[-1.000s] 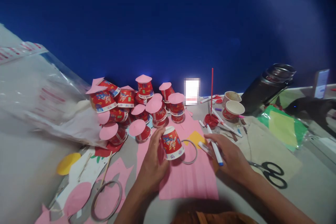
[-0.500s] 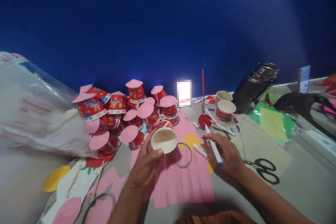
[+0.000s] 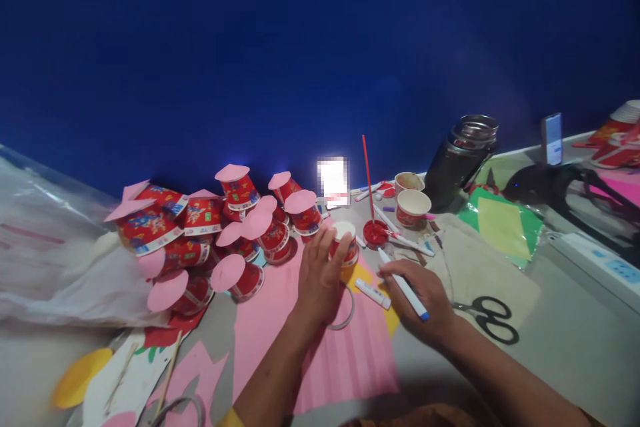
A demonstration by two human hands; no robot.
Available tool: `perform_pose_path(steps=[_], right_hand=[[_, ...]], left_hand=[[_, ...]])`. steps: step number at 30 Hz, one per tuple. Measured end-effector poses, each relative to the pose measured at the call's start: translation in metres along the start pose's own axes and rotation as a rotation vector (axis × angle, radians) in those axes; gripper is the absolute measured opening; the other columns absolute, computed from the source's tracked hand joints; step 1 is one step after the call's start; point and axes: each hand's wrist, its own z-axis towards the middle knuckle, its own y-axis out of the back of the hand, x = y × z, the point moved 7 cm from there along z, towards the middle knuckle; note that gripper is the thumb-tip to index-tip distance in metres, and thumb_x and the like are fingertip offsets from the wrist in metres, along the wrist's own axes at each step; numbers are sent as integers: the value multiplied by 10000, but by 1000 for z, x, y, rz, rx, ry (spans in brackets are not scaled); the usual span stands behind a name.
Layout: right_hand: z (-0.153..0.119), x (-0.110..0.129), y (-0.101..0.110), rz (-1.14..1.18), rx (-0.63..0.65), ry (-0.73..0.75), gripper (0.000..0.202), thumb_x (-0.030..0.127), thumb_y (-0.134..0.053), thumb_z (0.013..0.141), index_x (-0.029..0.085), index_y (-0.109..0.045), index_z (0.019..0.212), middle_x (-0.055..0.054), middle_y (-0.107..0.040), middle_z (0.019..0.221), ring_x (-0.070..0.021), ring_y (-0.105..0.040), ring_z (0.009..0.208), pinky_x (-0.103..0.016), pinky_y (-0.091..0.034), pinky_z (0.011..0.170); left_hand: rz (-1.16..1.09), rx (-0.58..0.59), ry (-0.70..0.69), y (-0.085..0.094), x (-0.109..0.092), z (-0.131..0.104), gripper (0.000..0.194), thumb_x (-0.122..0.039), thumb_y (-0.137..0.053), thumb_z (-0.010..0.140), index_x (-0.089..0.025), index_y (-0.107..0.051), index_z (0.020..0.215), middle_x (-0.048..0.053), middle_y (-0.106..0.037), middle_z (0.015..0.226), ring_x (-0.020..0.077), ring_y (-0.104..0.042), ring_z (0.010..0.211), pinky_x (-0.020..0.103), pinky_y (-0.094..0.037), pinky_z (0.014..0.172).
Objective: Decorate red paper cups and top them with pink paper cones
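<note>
A red paper cup (image 3: 353, 255) stands on the pink paper (image 3: 360, 353), its pale round end facing up; it looks upside down. My left hand (image 3: 321, 273) is closed around its left side, fingers and thumb near the top. To the right, my right hand (image 3: 420, 293) grips a white marker (image 3: 406, 288) with a blue end, its tip pointing toward the cup. A white marker cap or short pen (image 3: 373, 294) lies between the hands. Below the left hand is a grey ring (image 3: 345, 324), partly covered by the fingers and wrist.
Several red cups with pink paper discs (image 3: 227, 272) crowd the left. Behind are a red dish with a stick (image 3: 375, 235) and two paper cups (image 3: 413, 205). A black flask (image 3: 463, 153), scissors (image 3: 493, 320), a power strip (image 3: 600, 267) and a plastic bag (image 3: 50, 260) lie around.
My left hand has turned the cup from its tilted, mouth-toward-me pose and moved it forward and right onto the paper. The right hand still holds the marker. The view has shifted slightly right.
</note>
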Motion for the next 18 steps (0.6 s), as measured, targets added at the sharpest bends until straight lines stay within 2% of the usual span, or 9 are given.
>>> perform_pose_path(steps=[3, 5, 9, 11, 13, 15, 16, 18], right_hand=[[0, -1, 0, -16, 0, 2, 185, 121, -563, 955, 224, -650, 1082, -49, -770, 918, -201, -744, 838, -327, -591, 748], [1, -1, 1, -20, -5, 9, 187, 120, -562, 954, 224, -649, 1083, -48, -769, 915, -201, -745, 835, -328, -593, 746], [0, -1, 0, -24, -15, 10, 209, 109, -570, 951, 227, -642, 1108, -54, -769, 942, -204, -748, 859, -328, -601, 765], [-1, -1, -1, -25, -13, 3, 251, 107, -573, 948, 227, -634, 1159, -68, -767, 989, -214, -747, 900, -339, -604, 790], [-2, 4, -3, -18, -7, 21, 313, 95, -549, 948, 224, -619, 1224, -87, -763, 1039, -227, -739, 942, -357, -605, 813], [-3, 16, -7, -13, 32, 90, 382, 73, -498, 948, 213, -596, 1290, -101, -762, 1066, -232, -731, 945, -369, -606, 813], [-4, 24, -9, -8, 58, 133, 405, 67, -478, 947, 205, -584, 1312, -103, -765, 1059, -231, -728, 922, -369, -607, 796], [-5, 39, -15, 6, 115, 202, 394, 82, -483, 949, 197, -577, 1314, -89, -770, 986, -224, -713, 830, -351, -600, 719]], left_hand=[[28, 72, -5, -3, 3, 0, 686, -40, -603, 865, -310, -496, 1486, 143, -522, 1487, 360, -365, 1503, 581, -341, 1185], [25, 105, 8, 2, 5, 1, 681, -40, -611, 852, -321, -518, 1465, 134, -536, 1466, 379, -368, 1494, 604, -344, 1176], [-87, 127, 16, 25, 0, -2, 631, -143, -627, 898, -287, -471, 1492, 143, -478, 1513, 376, -414, 1457, 572, -401, 1153], [-146, 59, 104, 43, -4, -9, 566, -172, -604, 932, -279, -481, 1473, 139, -499, 1494, 340, -449, 1435, 543, -417, 1153], [-242, 18, 256, 54, -8, -23, 367, -205, -613, 942, -274, -604, 1303, 108, -626, 1304, 295, -577, 1294, 476, -496, 1075], [-424, 110, 425, 50, -13, -42, 161, -250, -615, 956, -267, -659, 1110, 66, -693, 1083, 234, -690, 1027, 369, -584, 873], [-498, 134, 489, 47, -17, -52, 103, -261, -601, 966, -256, -655, 1052, 54, -697, 994, 219, -701, 929, 348, -592, 803], [-483, 119, 469, 48, -25, -64, 56, -231, -612, 948, -244, -650, 987, 47, -687, 935, 204, -685, 856, 330, -579, 751]])
